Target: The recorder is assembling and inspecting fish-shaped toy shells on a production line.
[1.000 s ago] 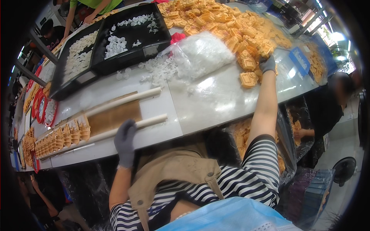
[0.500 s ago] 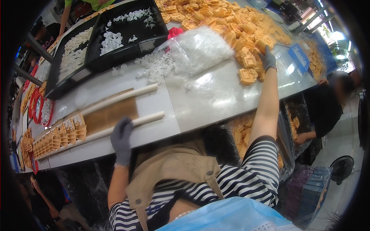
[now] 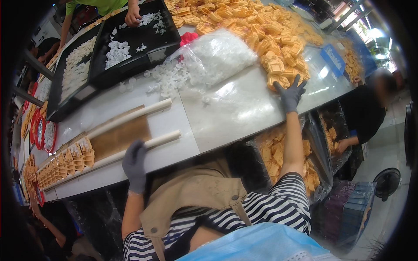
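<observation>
My right hand (image 3: 289, 96), in a grey glove, is open with its fingers spread. Its fingertips touch the near edge of a big heap of orange plastic parts (image 3: 274, 65). My left hand (image 3: 135, 167), also grey-gloved, lies at the table's front edge beside the near white rail (image 3: 163, 139). Its fingers are close together and slightly bent, with nothing visible in them. Between the near rail and the far white rail (image 3: 130, 117) is a brown strip (image 3: 122, 130). A row of orange parts (image 3: 65, 163) stands along its left end.
Left of the heap lies a clear bag of white pieces (image 3: 226, 50), with loose ones (image 3: 172, 78) spilling out. Behind stand black trays (image 3: 93, 80) of small white parts; a co-worker's hand (image 3: 133, 16) reaches in. Below the table edge, bags hold orange parts (image 3: 272, 156). Another person (image 3: 363, 108) works at right.
My right hand has drawn back toward me from the heap's right side to its near edge, its fingers now spread. A co-worker's hand has come over the black tray. My left hand stays put.
</observation>
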The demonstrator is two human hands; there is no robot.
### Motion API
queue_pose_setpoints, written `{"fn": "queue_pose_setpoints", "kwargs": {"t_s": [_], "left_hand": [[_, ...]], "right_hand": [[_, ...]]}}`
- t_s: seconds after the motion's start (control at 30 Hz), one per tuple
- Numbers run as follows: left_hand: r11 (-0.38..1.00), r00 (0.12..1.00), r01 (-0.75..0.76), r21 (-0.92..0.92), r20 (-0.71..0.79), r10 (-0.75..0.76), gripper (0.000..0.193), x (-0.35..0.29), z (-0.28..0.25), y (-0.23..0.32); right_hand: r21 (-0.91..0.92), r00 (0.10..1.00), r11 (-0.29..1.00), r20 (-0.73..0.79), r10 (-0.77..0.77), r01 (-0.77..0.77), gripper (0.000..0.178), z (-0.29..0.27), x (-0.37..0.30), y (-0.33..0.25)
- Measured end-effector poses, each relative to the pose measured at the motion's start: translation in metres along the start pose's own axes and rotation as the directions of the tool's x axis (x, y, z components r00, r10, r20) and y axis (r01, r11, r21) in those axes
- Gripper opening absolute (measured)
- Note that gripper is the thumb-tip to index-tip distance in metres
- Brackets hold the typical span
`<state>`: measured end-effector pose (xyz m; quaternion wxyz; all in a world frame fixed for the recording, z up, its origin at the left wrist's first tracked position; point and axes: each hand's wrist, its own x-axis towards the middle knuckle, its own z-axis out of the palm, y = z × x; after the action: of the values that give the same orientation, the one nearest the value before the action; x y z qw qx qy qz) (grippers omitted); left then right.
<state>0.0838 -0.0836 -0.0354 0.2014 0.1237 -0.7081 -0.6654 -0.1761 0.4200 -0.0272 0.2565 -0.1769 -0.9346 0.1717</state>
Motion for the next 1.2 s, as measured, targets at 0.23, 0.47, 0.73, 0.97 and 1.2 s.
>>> {"fn": "queue_pose_setpoints", "kwargs": {"t_s": [0.23,0.47,0.73,0.97,1.2], "left_hand": [[0.999,1.0,0.001,0.036,-0.023,-0.001,0.025,-0.004,0.008,0.005],[0.979,1.0,0.018,0.201,-0.027,-0.013,0.023,-0.005,0.017,0.002],[0.96,0.993,0.012,0.279,-0.113,0.02,0.022,-0.024,0.006,0.009],[0.902,0.968,-0.189,0.388,-0.083,0.238,0.02,-0.025,0.003,0.032],[0.78,0.892,-0.273,0.562,-0.156,0.425,0.022,-0.029,-0.054,0.051]], "right_hand": [[0.116,0.994,0.989,-0.055,0.096,-0.089,0.118,0.024,0.042,-0.015],[0.027,0.976,0.979,-0.072,0.203,-0.202,0.116,0.041,0.085,-0.028],[-0.183,0.973,0.957,-0.103,0.209,-0.225,0.114,0.097,0.128,-0.041],[-0.205,0.99,0.969,-0.068,0.127,-0.138,0.116,0.098,0.151,0.03],[-0.095,0.973,0.973,-0.118,0.2,-0.211,0.106,0.078,0.123,0.015]]}}
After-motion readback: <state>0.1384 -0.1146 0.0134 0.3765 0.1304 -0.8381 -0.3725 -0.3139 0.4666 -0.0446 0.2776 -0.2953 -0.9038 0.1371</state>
